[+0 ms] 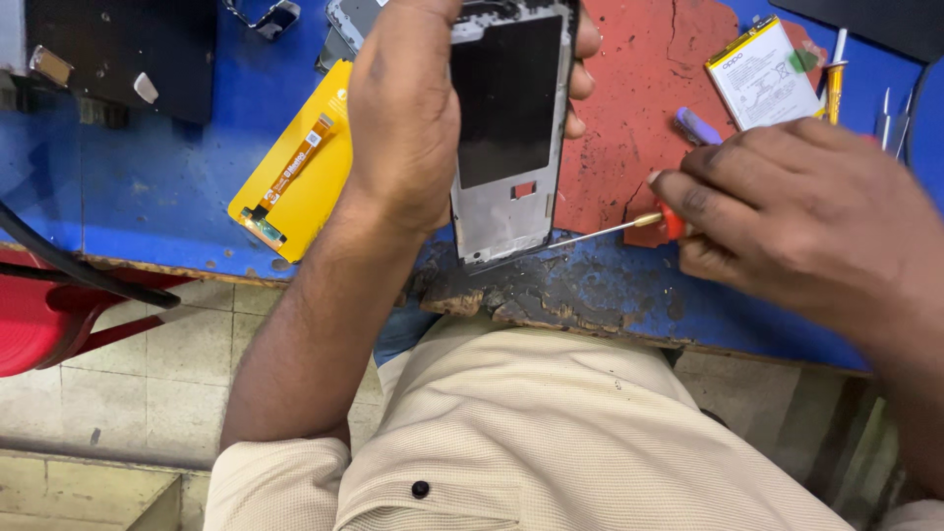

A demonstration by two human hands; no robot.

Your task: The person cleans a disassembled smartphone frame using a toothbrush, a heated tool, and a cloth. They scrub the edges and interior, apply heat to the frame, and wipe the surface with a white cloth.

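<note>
Phone frame (506, 138), top centre of pic, stands tilted off the blue table (157, 187); our left hand (413, 108) wraps its edges to steady it. Our right hand (796, 216), closed round a red-handled screwdriver (629, 224), sets the tip near its lower end.

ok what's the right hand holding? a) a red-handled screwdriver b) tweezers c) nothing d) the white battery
a: the right hand grips a small screwdriver by its red handle, its thin shaft pointing at the lower edge of the phone frame that the left hand holds; the battery lies untouched on the bench.
</note>
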